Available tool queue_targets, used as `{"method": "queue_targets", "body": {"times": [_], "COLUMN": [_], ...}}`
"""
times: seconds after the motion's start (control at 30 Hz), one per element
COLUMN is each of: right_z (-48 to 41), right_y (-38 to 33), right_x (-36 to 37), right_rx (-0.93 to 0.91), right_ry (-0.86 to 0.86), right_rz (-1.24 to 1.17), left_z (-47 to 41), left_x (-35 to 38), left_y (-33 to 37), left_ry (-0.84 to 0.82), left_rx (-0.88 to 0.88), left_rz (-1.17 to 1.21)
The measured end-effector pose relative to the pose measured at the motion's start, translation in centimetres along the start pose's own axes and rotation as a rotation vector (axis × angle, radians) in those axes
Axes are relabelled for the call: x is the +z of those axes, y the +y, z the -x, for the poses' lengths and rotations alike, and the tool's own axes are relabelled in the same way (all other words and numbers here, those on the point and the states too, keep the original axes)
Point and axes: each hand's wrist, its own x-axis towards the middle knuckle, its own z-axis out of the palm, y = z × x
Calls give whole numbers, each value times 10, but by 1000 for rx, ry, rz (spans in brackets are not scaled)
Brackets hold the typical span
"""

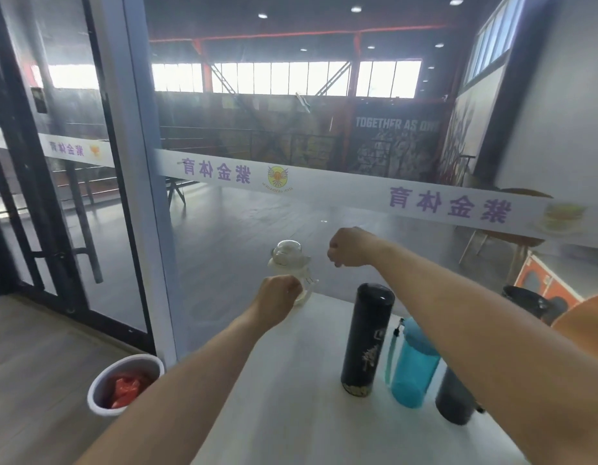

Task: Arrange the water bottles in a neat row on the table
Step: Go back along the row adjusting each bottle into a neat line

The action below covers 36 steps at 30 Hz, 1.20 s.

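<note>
A clear bottle (pixel 289 260) with a rounded lid stands at the far edge of the white table (pixel 284 380), and my left hand (pixel 279 298) is closed around its lower part. My right hand (pixel 349 246) hovers to the right of that bottle as a fist with nothing in it. Nearer to me stand a tall black flask (pixel 366 337), a teal bottle (pixel 413 367) with a strap, and a dark grey bottle (pixel 453 397), side by side. My right forearm crosses over the teal and grey bottles and hides their tops.
A glass wall with a white banner (pixel 324 186) rises right behind the table's far edge. A white bin (pixel 123 380) with red waste stands on the floor to the left. An orange rounded object (pixel 586 323) shows at the right edge.
</note>
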Motion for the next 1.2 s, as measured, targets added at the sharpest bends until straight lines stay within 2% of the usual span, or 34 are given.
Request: {"method": "queue_targets", "body": {"times": [0.13, 0.3, 0.4, 0.63, 0.77, 1.2], "right_z": [66, 107, 109, 80, 38, -84], "right_y": [10, 22, 33, 42, 39, 60], "right_x": [2, 11, 24, 39, 44, 68], "right_rx": [-23, -37, -47, -108, -124, -3], "right_ry": [-140, -292, -188, 7, 51, 166], "right_rz": [-15, 25, 29, -110, -164, -379], "left_z": [36, 75, 94, 90, 70, -10], "left_x": [7, 20, 29, 53, 73, 134], "left_y": [42, 73, 75, 65, 50, -12], "left_ry": [-102, -384, -465, -461, -454, -441], "left_rx": [78, -39, -80, -44, -71, -103], "left_rz": [-7, 94, 73, 9, 15, -34]}}
